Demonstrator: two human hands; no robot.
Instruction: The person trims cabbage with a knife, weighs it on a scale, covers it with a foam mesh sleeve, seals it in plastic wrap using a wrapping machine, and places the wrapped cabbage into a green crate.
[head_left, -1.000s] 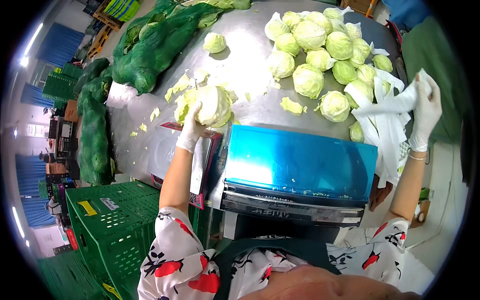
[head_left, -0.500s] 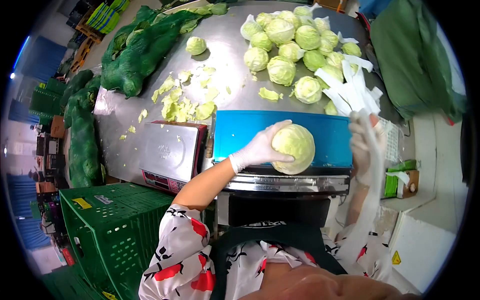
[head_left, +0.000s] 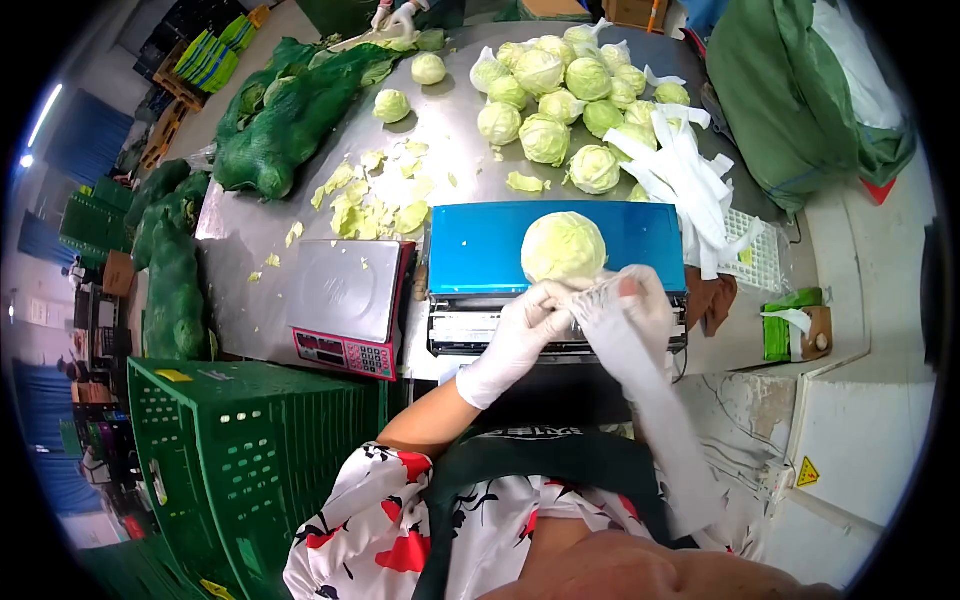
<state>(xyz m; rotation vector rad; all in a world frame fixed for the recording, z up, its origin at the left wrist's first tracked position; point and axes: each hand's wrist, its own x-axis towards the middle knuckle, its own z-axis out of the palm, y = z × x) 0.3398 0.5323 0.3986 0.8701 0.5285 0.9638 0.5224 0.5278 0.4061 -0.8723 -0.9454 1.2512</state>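
A pale green cabbage rests on the blue top of a machine in front of me. Just below it, my gloved left hand pinches the near end of a white mesh sleeve. My gloved right hand grips the same sleeve from the other side, fingers bunched around its gathered mouth. The rest of the sleeve hangs down toward my apron. More white mesh sleeves lie in a heap beyond the right hand.
A pile of cabbages, some in mesh, sits at the back. Left are a scale, loose leaves, green net sacks and a green crate. Another person's gloved hands show at the far edge.
My left hand has let go of the cabbage, now on the blue top, and has taken the sleeve's end. My right hand brought the sleeve leftward. Another person's hands and a second loose cabbage appeared.
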